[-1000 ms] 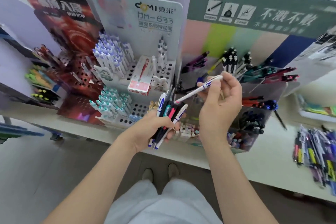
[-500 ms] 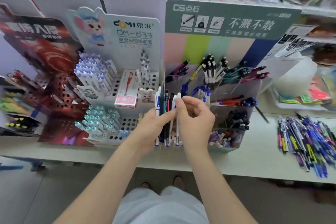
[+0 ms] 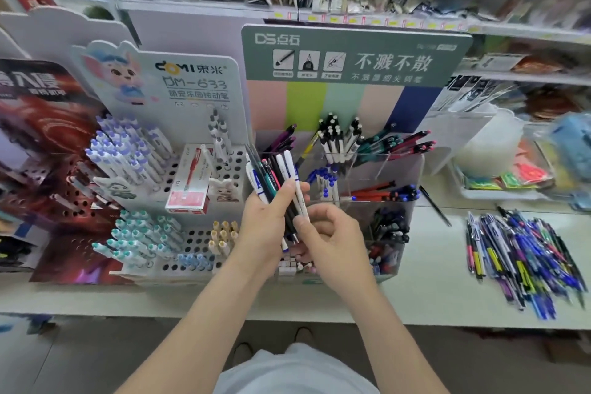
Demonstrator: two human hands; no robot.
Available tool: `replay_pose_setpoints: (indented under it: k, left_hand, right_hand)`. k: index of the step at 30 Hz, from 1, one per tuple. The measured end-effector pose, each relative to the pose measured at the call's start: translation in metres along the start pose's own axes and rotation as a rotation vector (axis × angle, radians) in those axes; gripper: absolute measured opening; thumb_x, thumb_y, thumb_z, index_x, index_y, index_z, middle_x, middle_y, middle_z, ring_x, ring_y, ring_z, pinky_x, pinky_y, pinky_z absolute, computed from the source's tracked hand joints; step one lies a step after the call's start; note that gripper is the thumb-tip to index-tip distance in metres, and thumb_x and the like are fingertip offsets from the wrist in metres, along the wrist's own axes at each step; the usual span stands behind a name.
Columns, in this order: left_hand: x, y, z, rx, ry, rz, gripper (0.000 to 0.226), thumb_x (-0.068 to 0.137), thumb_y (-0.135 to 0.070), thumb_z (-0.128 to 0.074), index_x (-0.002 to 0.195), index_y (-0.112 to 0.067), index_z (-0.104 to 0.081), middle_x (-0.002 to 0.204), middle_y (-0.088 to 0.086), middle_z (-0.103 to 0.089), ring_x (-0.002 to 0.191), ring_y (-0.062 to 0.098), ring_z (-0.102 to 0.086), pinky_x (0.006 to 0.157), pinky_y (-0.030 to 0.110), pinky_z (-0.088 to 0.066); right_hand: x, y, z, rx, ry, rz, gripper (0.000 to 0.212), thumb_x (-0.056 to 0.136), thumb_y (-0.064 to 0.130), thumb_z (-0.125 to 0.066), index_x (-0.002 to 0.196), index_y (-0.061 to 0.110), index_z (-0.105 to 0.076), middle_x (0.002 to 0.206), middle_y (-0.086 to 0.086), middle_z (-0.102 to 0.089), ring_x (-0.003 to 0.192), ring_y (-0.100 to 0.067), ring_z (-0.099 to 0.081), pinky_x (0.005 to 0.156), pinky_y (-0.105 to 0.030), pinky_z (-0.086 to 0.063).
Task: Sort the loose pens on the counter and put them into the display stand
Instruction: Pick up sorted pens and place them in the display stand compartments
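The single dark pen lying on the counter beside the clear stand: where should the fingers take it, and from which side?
Pinch the dark pen at mid-barrel, coming straight down from above. It lies flat and slanted on the counter, alone, so both long sides look free for the fingers, while its ends are thin and harder to pinch.

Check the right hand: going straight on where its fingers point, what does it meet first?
The bundle of mixed pens in the left hand: the right hand points up-left, and its fingertips seem to pinch the lower end of the bundle's white plastic pen. Depth is hard to judge.
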State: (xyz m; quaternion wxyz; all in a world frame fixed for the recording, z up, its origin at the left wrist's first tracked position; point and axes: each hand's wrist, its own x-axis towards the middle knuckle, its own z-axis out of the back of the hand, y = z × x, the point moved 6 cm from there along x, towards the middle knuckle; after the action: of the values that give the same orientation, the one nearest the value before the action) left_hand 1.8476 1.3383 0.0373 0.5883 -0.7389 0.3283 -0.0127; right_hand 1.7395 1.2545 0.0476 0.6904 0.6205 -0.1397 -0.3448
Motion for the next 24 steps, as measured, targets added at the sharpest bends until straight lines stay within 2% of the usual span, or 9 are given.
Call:
replay_pose_setpoints:
  k: [4,6,8,10,13,15,18,21,24]
  left_hand:
    - [0.0,-0.003,-0.011,-0.007,0.064,-0.041,0.025,0.108,-0.022,-0.061,0.119,-0.004,-0.074,0.111,0.011,-0.081,0.106,0.026,-0.078,0.09,0.046,-0.064]
    - [0.002,-0.004,-0.015,0.022,0.09,-0.053,0.024,0.108,-0.02,-0.061,0.121,-0.004,-0.072,0.113,0.011,-0.081,0.108,0.028,-0.078,0.093,0.049,-0.063]
    - [0.004,-0.004,-0.018,0.065,0.076,-0.042,0.022,0.108,-0.021,-0.063,0.118,-0.005,-0.073,0.109,0.013,-0.081,0.105,0.032,-0.078,0.092,0.05,-0.063]
    - [0.005,-0.001,-0.019,0.127,0.053,-0.051,0.021,0.108,-0.024,-0.063,0.111,-0.008,-0.075,0.103,0.014,-0.081,0.102,0.036,-0.078,0.091,0.053,-0.063]
    - [0.003,0.001,-0.028,0.217,0.089,-0.133,0.023,0.11,-0.027,-0.061,0.113,-0.009,-0.073,0.102,0.009,-0.081,0.101,0.03,-0.078,0.093,0.056,-0.061]
    - [0.0,0.003,-0.035,0.117,0.07,-0.131,0.016,0.11,-0.019,-0.059,0.109,-0.006,-0.068,0.088,0.009,-0.074,0.084,0.029,-0.075,0.084,0.055,-0.064]
    - [0.002,0.008,-0.041,0.037,0.02,-0.072,0.015,0.109,-0.013,-0.057,0.094,-0.01,-0.061,0.07,0.006,-0.057,0.062,0.023,-0.058,0.062,0.042,-0.059]
    - [0.008,0.015,-0.039,-0.01,0.024,0.018,0.013,0.108,-0.014,-0.059,0.095,-0.011,-0.058,0.07,0.002,-0.052,0.057,0.018,-0.047,0.052,0.034,-0.047]
    - [0.01,0.024,-0.036,-0.09,0.072,0.114,0.007,0.106,-0.013,-0.061,0.111,-0.008,-0.064,0.077,0.003,-0.057,0.058,0.017,-0.047,0.051,0.032,-0.045]
  right_hand:
    - [0.004,0.006,0.023,-0.13,-0.084,0.113,0.009,0.098,0.03,-0.076,0.105,0.032,-0.081,0.082,0.008,-0.08,0.07,-0.011,-0.077,0.064,-0.035,-0.064]
    - [0.003,0.008,0.032,-0.203,-0.132,0.166,0.01,0.099,0.03,-0.074,0.102,0.035,-0.082,0.076,0.007,-0.078,0.065,-0.007,-0.073,0.055,-0.02,-0.056]
    - [0.001,0.015,0.041,-0.384,-0.183,0.293,0.012,0.103,0.029,-0.069,0.1,0.033,-0.08,0.063,0.007,-0.069,0.055,-0.008,-0.064,0.049,-0.015,-0.044]
    - [-0.001,0.021,0.052,-0.511,-0.23,0.405,0.014,0.105,0.028,-0.065,0.104,0.027,-0.079,0.06,0.01,-0.062,0.054,-0.011,-0.058,0.05,-0.027,-0.044]
    - [-0.002,0.023,0.068,-0.459,-0.228,0.427,0.017,0.106,0.024,-0.064,0.113,0.025,-0.079,0.066,0.009,-0.067,0.06,-0.012,-0.065,0.057,-0.037,-0.054]
    - [-0.004,0.023,0.073,-0.449,-0.259,0.44,0.017,0.107,0.023,-0.061,0.113,0.024,-0.077,0.068,0.009,-0.066,0.061,-0.014,-0.065,0.058,-0.041,-0.054]
    - [-0.002,0.02,0.085,-0.476,-0.322,0.387,0.016,0.11,0.025,-0.055,0.122,0.024,-0.065,0.07,0.008,-0.063,0.063,-0.015,-0.061,0.057,-0.042,-0.05]
    - [0.004,0.009,0.101,-0.522,-0.272,0.283,0.008,0.11,0.025,-0.054,0.117,0.024,-0.051,0.069,0.005,-0.064,0.063,-0.015,-0.061,0.052,-0.035,-0.043]
    - [0.012,0.001,0.113,-0.639,-0.219,0.194,0.006,0.11,0.026,-0.052,0.105,0.024,-0.053,0.073,0.001,-0.063,0.063,-0.016,-0.058,0.05,-0.028,-0.035]
